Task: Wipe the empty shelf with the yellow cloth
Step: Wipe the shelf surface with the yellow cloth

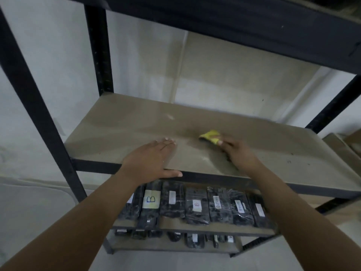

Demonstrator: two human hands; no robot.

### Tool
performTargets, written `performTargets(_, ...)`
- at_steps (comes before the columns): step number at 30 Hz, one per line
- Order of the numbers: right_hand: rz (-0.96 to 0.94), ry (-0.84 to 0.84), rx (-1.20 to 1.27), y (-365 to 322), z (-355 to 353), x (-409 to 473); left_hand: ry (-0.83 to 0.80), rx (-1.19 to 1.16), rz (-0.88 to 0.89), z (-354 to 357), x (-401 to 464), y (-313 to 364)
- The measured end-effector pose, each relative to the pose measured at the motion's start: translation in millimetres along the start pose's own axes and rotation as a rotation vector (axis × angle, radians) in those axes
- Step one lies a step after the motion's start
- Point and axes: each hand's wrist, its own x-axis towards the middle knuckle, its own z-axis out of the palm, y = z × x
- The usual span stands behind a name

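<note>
The empty shelf is a dusty beige board in a black metal rack, at chest height in front of me. A small yellow cloth lies pressed on the board right of its middle, under the fingers of my right hand, which grips it. My left hand rests flat on the board near the front edge, fingers spread, thumb hooked over the edge, holding nothing. Faint pale streaks show on the board to the left of the cloth.
Black rack uprights stand at the left and right, and a dark upper shelf hangs overhead. The shelf below carries several black wrapped packs with white labels. A white wall sits close behind. A brown box stands to the right.
</note>
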Motion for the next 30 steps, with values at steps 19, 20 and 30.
performTargets(19,-0.158,-0.074,-0.018,-25.2,32.9,-89.6,0.005,-0.013,-0.024,-2.7,-2.5,5.3)
performTargets(20,-0.078,-0.106,0.098,-28.9,22.1,-92.4,0.007,-0.01,-0.026,-3.7,-3.0,6.3)
performTargets(30,0.27,0.091,-0.564,43.8,2.0,-20.1,0.003,0.003,-0.019,-4.6,-4.8,6.8)
